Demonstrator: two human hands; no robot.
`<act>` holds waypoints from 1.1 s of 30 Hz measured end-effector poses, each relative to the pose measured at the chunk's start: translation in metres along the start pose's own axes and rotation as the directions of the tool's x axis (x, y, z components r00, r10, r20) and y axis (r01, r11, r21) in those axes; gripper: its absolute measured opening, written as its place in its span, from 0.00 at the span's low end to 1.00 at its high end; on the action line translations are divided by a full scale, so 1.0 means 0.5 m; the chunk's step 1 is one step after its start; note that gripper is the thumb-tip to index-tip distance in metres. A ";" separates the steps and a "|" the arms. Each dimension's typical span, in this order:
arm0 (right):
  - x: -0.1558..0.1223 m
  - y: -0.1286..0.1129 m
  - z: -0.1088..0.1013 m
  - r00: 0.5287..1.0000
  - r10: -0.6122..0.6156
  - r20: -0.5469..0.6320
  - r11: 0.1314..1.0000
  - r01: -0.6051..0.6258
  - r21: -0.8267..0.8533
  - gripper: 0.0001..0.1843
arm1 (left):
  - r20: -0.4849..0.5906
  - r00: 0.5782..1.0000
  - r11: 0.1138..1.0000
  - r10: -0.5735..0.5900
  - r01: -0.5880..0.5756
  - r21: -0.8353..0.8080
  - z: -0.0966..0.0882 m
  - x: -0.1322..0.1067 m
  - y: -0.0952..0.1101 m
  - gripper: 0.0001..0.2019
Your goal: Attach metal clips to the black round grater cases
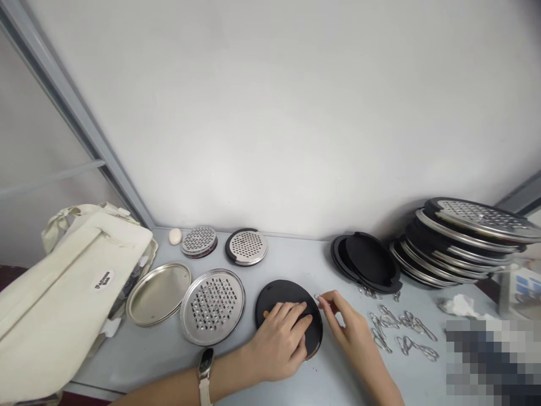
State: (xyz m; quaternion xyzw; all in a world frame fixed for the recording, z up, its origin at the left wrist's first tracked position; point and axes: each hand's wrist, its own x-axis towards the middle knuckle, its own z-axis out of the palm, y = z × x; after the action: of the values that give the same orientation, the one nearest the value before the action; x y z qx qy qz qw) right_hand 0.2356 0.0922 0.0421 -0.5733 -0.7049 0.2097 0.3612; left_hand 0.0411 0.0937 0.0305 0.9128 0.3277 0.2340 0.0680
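A black round disc point(270, 296) lies on the table in front of me. My left hand point(281, 338) rests across its top, fingers laid over the surface and partly covering it. A small orange-brown patch shows beside the fingertips. At the disc's right edge, my right hand point(344, 321) pinches a small bent metal wire piece point(316, 297) between thumb and forefinger; most of it is hidden. Just left of the disc is a round metal grater plate point(213, 307). Several looped wire pieces point(389, 318) are scattered to the right of my right hand.
Round metal lids point(158, 296) and a cream bag point(80, 287) occupy the left. Smaller graters point(248, 247) point(198, 241) and a whitish round object point(174, 236) sit by the wall. Black round pieces point(372, 262) lie beside a leaning grater stack point(460, 242). Crumpled white material point(462, 306) lies right.
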 end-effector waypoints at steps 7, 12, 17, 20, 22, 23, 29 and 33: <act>0.005 0.005 0.007 0.998 0.015 0.058 0.999 -0.013 -0.032 0.12 | 0.017 1.000 1.000 -0.002 0.002 -0.013 -0.002 0.001 0.000 0.21; 0.013 0.026 0.018 0.995 0.059 0.085 0.997 -0.054 -0.057 0.10 | 0.020 1.000 1.000 0.004 -0.004 0.001 -0.002 0.000 -0.001 0.21; 0.019 0.047 0.028 0.995 0.068 0.074 0.998 -0.066 -0.022 0.11 | 0.028 1.000 1.000 0.003 -0.003 0.002 0.001 -0.001 -0.001 0.21; 0.020 0.047 0.029 0.995 0.026 0.098 1.000 -0.025 -0.009 0.09 | 0.047 0.999 1.000 -0.002 0.002 0.002 -0.001 0.000 -0.001 0.20; 0.020 0.045 0.028 0.994 0.009 0.108 1.000 -0.007 -0.018 0.09 | 0.057 0.998 1.000 -0.003 0.003 0.000 -0.001 0.000 -0.001 0.20; 0.020 0.044 0.027 0.994 0.006 0.109 1.000 -0.003 -0.028 0.09 | 0.059 0.998 1.000 -0.002 0.002 -0.002 -0.001 0.000 -0.001 0.20; 0.014 0.039 0.021 0.994 0.004 0.106 0.998 0.002 -0.058 0.11 | 0.051 0.999 1.000 -0.003 0.004 -0.003 0.001 -0.001 -0.003 0.20; 0.013 0.039 0.019 0.983 -0.011 0.181 1.000 0.013 -0.009 0.12 | 0.056 0.998 1.000 0.000 0.000 -0.010 0.000 -0.001 -0.002 0.21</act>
State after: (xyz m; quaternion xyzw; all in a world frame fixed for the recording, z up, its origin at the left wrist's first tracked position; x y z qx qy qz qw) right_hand 0.2408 0.1044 0.0238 -0.5495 -0.7393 0.2554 0.2939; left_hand 0.0404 0.0942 0.0299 0.9187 0.3244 0.2099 0.0816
